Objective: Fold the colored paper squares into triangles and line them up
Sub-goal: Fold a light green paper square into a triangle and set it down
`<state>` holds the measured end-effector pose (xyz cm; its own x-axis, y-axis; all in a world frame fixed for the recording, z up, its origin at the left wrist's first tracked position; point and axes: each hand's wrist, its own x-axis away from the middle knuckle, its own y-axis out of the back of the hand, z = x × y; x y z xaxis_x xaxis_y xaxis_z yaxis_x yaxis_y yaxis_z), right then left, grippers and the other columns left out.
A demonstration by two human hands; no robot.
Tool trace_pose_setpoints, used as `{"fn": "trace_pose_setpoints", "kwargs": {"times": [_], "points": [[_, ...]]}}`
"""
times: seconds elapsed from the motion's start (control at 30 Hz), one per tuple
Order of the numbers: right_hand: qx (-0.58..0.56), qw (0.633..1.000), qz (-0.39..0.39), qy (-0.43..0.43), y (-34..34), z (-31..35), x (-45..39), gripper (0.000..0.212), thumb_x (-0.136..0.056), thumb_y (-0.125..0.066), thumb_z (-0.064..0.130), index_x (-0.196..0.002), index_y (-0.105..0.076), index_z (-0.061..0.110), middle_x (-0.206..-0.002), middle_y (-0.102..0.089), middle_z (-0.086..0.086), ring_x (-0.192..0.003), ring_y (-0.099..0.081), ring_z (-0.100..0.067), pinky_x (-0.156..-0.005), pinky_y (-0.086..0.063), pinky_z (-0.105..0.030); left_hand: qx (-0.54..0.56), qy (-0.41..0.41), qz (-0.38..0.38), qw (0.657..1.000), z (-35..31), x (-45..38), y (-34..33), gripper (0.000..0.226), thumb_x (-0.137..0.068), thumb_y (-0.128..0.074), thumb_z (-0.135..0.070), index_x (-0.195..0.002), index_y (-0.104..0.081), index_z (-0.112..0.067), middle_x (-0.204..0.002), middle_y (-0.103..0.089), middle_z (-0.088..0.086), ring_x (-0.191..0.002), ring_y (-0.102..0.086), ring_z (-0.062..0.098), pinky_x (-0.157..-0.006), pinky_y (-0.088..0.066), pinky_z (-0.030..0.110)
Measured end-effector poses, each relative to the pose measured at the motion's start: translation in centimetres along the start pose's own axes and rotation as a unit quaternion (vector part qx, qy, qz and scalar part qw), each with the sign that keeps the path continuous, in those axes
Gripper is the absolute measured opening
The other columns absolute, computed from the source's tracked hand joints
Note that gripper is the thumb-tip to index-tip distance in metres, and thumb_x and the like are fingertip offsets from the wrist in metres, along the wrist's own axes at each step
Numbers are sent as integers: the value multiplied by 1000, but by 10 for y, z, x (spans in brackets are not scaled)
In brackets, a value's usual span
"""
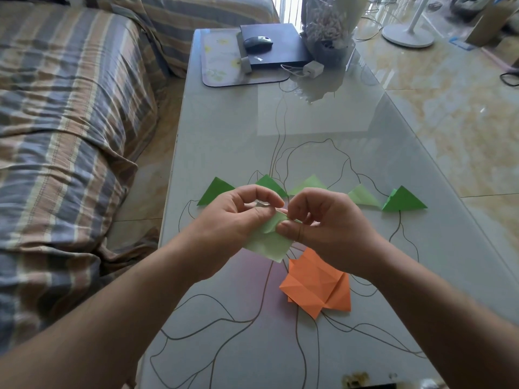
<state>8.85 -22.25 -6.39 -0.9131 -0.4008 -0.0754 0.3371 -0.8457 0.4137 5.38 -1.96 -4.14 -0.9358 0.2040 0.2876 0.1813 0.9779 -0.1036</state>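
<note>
head view: i see my left hand (pixel 236 217) and right hand (pixel 323 220) raised above the glass tabletop (pixel 323 136), fingers of both curled, pinching one pale green paper square (pixel 266 242) at its upper edge.
step in hand: i judge a fold being started on this sheet.
row: five green folded paper triangles (pixel 403 200) lie lined up just beyond my hands.
waiting: crumpled orange paper sheets (pixel 316 282) lie on the tabletop near my right wrist.
next move: bring corners together, crease, set it in the row.
</note>
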Motion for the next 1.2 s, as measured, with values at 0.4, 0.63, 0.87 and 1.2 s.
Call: {"fn": "trace_pose_setpoints", "kwargs": {"times": [0.4, 0.63, 0.87, 1.2], "points": [[-11, 1000, -18, 6, 2, 0, 0, 32, -68, -86, 49, -80, -67, 27, -74, -65, 5, -68, -59, -31, -63, -54, -51, -28, -18, -9, 999, 4, -2, -1, 27, -78, -79, -30, -94, -75, -9, -92, -76, 13, -86, -73, 26, -83, -59, 43], [-102, 995, 13, -15, 3, 4, 2, 15, -84, -85, 13, -86, -74, 23, -83, -72, -2, -72, -68, -32, -73, -57, -54, -38, -43, -76, 995, 5, -3, -2, 15, -90, -76, -19, -95, -72, -6, -83, -74, 8, -75, -71, 19, -66, -58, 31], [-192, 979, -17, -70, 5, 11, 0, 6, -86, -79, 1, -87, -76, 5, -78, -73, -8, -72, -66, -19, -76, -56, -39, -41, -95, -96, 990, 7, -2, -4, 13, -90, -76, -9, -102, -71, -13, -90, -77, 13, -80, -75, 26, -72, -62, 39], [-224, 970, -31, -85, 2, 13, 1, 10, -85, -78, -2, -87, -72, 5, -72, -69, -8, -68, -63, -19, -74, -55, -38, -7, -73, -94, 993, 4, 0, -5, 20, -91, -74, -4, -108, -69, -12, -92, -78, 16, -82, -76, 29, -72, -63, 42]]}}
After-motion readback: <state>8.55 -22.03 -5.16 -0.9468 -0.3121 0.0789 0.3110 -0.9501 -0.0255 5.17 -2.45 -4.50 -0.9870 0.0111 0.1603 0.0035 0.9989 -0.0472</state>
